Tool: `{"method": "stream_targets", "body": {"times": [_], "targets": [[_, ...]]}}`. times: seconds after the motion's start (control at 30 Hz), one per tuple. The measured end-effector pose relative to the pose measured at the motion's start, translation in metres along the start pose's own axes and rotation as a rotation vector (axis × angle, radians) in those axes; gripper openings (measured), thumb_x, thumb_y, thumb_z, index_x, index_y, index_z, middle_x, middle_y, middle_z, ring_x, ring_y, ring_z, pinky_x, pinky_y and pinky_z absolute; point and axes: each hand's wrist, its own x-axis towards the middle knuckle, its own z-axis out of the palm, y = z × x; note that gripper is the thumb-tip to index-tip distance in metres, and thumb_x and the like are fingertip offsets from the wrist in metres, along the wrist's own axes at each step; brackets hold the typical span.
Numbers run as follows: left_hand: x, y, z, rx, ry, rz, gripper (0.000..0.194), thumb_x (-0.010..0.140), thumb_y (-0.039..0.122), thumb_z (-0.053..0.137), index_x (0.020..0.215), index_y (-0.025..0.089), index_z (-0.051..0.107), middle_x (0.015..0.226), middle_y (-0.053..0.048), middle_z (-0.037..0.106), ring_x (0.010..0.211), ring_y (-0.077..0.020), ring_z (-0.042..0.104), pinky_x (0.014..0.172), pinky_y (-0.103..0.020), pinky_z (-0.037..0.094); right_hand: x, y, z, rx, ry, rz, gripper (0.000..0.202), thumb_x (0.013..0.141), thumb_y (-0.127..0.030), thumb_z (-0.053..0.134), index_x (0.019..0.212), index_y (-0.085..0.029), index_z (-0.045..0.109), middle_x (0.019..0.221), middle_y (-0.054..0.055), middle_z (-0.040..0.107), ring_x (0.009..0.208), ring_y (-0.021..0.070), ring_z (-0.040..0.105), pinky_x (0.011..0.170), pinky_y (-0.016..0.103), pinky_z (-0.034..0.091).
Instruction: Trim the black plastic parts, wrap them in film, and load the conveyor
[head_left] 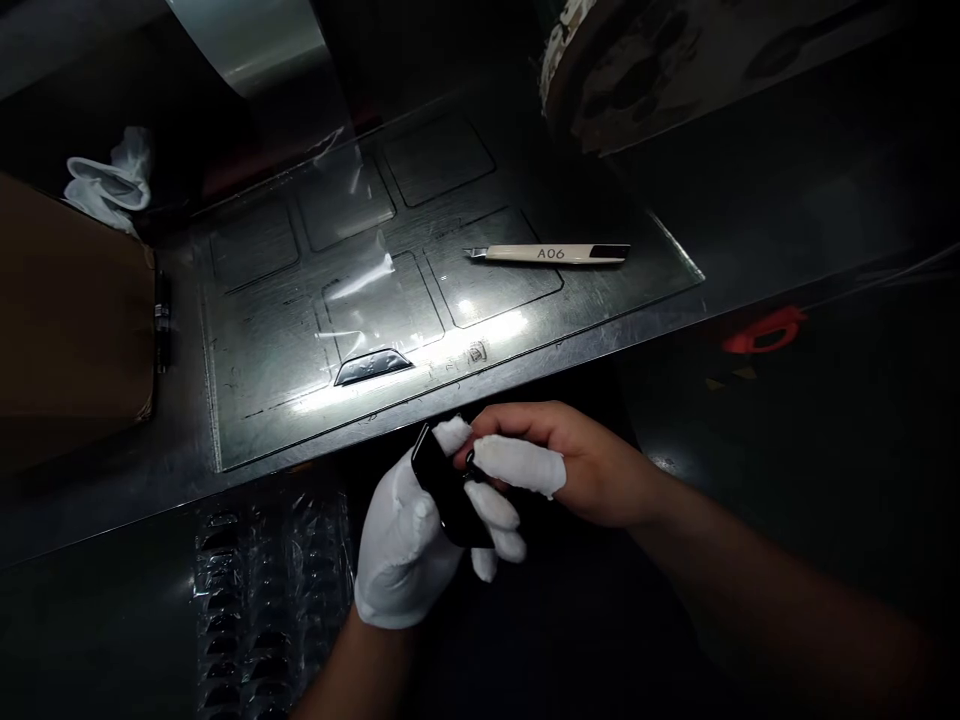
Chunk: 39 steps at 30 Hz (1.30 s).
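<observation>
In a white glove, my left hand grips a flat glossy black panel in front of the table's edge. Its fingers curl round the panel's far side. My right hand is bare except for a white cover on the thumb. Thumb and index finger pinch together at the panel's right edge, where a small dark bit shows; what it is I cannot make out. On the mat above the hands lie a black trapezoid piece and a craft knife marked A06.
A clear sheet with dark outlines covers the metal table. A cardboard box and a marker are at left, a large roll at upper right. Below left sits a plastic tray of black pieces; a red-handled object is at right.
</observation>
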Motion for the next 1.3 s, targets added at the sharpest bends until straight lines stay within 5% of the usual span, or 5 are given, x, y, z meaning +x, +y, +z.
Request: {"method": "stream_targets", "body": {"times": [0.4, 0.9, 1.3], "targets": [[-0.005, 0.003, -0.004, 0.007, 0.008, 0.016, 0.048, 0.104, 0.049, 0.053, 0.146, 0.027, 0.055, 0.085, -0.008, 0.078, 0.063, -0.0172, 0.074, 0.047, -0.016, 0.052, 0.001, 0.001, 0.009, 0.013, -0.014, -0.004, 0.025, 0.097, -0.042, 0.070, 0.103, -0.019, 0.076, 0.102, 0.006, 0.076, 0.095, 0.0210, 0.070, 0.083, 0.034, 0.054], [-0.008, 0.004, -0.010, -0.022, -0.042, 0.039, 0.046, 0.106, 0.045, 0.049, 0.147, 0.024, 0.054, 0.086, -0.009, 0.078, 0.067, -0.0163, 0.075, 0.052, -0.016, 0.054, 0.005, 0.000, 0.016, -0.008, -0.010, 0.020, 0.031, 0.097, -0.047, 0.070, 0.102, -0.017, 0.077, 0.092, 0.004, 0.072, 0.079, 0.0148, 0.065, 0.071, 0.027, 0.051], [-0.007, 0.004, -0.008, -0.005, 0.028, 0.021, 0.048, 0.104, 0.045, 0.053, 0.146, 0.021, 0.055, 0.085, -0.010, 0.078, 0.065, -0.0183, 0.075, 0.048, -0.018, 0.053, 0.005, 0.004, 0.014, 0.016, -0.014, 0.028, 0.029, 0.098, -0.044, 0.069, 0.103, -0.017, 0.076, 0.085, 0.003, 0.068, 0.076, 0.0139, 0.063, 0.070, 0.027, 0.050]]}}
